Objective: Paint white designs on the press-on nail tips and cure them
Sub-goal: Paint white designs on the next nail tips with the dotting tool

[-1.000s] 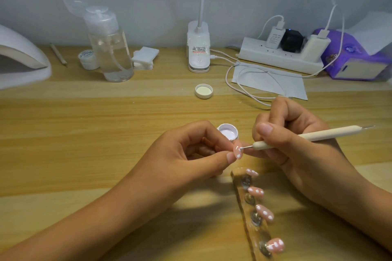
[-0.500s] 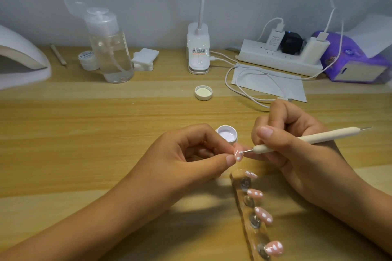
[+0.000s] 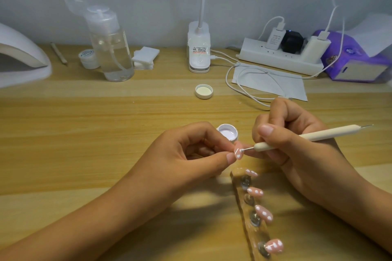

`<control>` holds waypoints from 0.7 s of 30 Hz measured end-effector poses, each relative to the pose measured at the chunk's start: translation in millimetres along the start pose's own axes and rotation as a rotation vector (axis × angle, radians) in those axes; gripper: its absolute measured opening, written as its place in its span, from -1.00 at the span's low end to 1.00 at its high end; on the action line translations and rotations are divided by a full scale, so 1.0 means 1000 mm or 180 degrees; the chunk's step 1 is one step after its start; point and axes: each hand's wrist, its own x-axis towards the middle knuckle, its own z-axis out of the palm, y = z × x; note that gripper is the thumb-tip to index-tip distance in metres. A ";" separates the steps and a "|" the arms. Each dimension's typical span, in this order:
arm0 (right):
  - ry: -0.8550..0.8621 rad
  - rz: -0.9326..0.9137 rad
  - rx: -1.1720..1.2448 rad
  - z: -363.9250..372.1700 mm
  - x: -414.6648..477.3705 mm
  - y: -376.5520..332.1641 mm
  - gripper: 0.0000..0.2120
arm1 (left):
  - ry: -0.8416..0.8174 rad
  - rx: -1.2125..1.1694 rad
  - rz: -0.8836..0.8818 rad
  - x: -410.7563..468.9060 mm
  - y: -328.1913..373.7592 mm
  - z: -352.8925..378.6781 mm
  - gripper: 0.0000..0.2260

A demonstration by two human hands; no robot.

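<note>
Wooden bench [image 3: 84, 133], dotting work near its front edge.
Left grip [image 3: 180, 159] pinches a pink nail tip [image 3: 302, 151] just in front of the open white paint pot [image 3: 227, 133]; right grip [image 3: 297, 154] clasps the dotting pen [image 3: 328, 134], its metal point touching that tip. Four dotted tips [image 3: 255, 192] sit on a clear holder [image 3: 252, 237] at the front edge.

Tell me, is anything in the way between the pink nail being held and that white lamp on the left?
Nothing visible. The left hand pinches the nail, and only bare desk lies between it and the lamp. The clear bottle stands further back, off that line.
</note>
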 end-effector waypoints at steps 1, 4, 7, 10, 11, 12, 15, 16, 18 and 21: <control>0.0003 0.0002 0.0019 0.000 0.000 0.000 -0.82 | -0.0001 0.0002 -0.0002 0.000 0.000 0.000 -0.96; 0.0011 -0.0006 0.0099 0.001 0.001 0.000 -0.82 | -0.0004 0.0018 0.0009 0.000 0.000 0.000 -0.96; 0.0034 0.0001 0.0178 0.001 0.001 0.000 -0.82 | -0.0037 0.0075 0.0036 0.000 0.001 0.000 -0.95; -0.0042 0.0013 0.0162 -0.002 0.001 -0.001 -0.76 | -0.0004 0.0108 0.0045 0.000 0.000 0.000 -0.95; -0.0127 -0.0005 0.0143 -0.002 0.000 -0.001 -0.73 | 0.0001 0.0112 0.0044 0.000 0.000 0.000 -0.94; -0.0196 -0.0021 0.0136 -0.003 0.000 -0.001 -0.71 | 0.0001 0.0124 0.0041 0.000 0.000 0.000 -0.94; -0.0236 -0.0111 0.0126 -0.003 0.001 0.001 -0.71 | -0.0010 0.0157 0.0039 -0.001 -0.001 0.000 -0.95; -0.0169 -0.0178 0.0124 -0.003 0.002 0.001 -0.70 | -0.0021 0.0152 0.0040 -0.001 -0.001 -0.001 -0.95; 0.0130 -0.0375 -0.0058 -0.006 0.003 0.004 -0.72 | -0.0047 0.0117 0.0052 -0.001 0.000 0.000 -0.95; 0.0465 -0.0611 -0.0603 -0.009 0.003 0.005 -0.81 | 0.0023 -0.0096 0.0068 -0.001 0.001 0.001 -0.95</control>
